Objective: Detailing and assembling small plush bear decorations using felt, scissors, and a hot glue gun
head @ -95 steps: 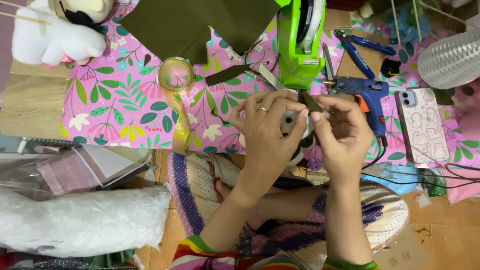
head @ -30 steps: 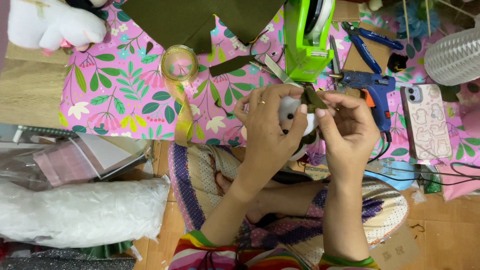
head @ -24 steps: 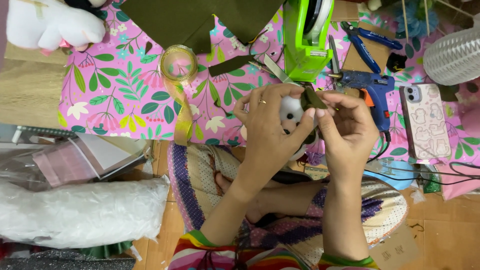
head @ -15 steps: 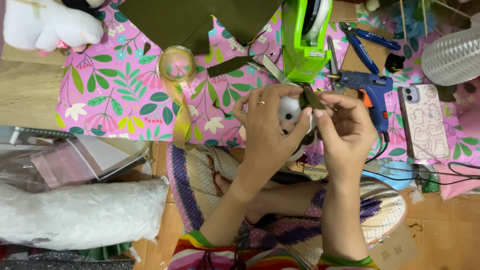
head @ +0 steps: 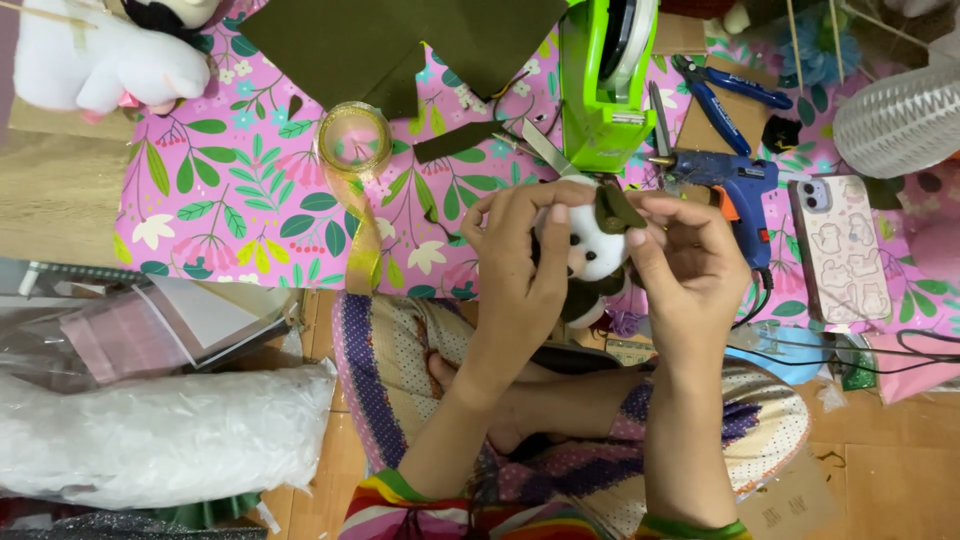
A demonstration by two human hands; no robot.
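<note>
At centre frame we hold one small panda toy [head: 590, 255] between our two hands: left hand [head: 520, 265] wrapped round its side, right hand [head: 685, 265] pinching an olive felt piece [head: 612, 210] against it. Our fingers hide its body.

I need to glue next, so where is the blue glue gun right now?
In the head view the glue gun lies on the floral cloth, upper right, just above the right hand, between the green tape dispenser and the phone.

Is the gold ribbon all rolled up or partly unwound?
Partly unwound: from the gold ribbon roll a loose tail runs down across the pink floral cloth toward its near edge.
</note>
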